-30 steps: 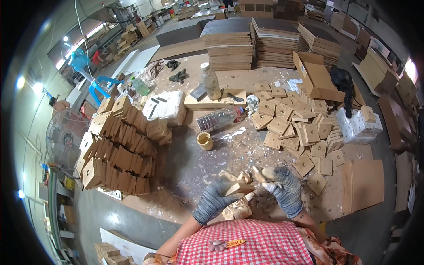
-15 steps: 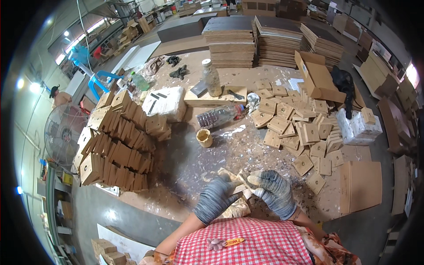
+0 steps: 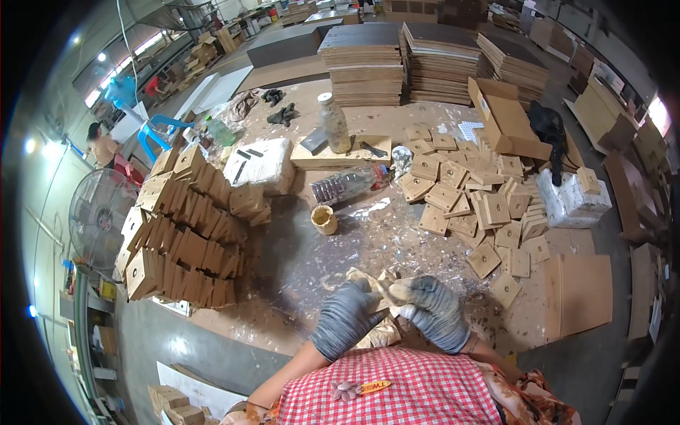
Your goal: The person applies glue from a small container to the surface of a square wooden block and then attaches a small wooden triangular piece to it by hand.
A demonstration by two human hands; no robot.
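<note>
Both my hands wear grey knit gloves with pale fingertips and meet close in front of my checked apron. My left hand is closed on one side of a small pale wooden block, mostly covered by the gloves. On its other side my right hand grips with bent fingers, thumb pressed in. A whitish scrap shows under the right fingertips; its kind is unclear. Beneath the hands lies a crumpled cream cloth. Farther off stands a small yellowish open cup.
Stacked wooden blocks rise at left, and a loose heap of drilled blocks spreads at right. A plastic bottle lies mid-table; a lidded jar stands behind. An open carton and a cardboard piece are at right.
My hands stay together at the same spot, with only a slight shift of the fingers. The view has tilted a little. At far left a person has come further into sight.
</note>
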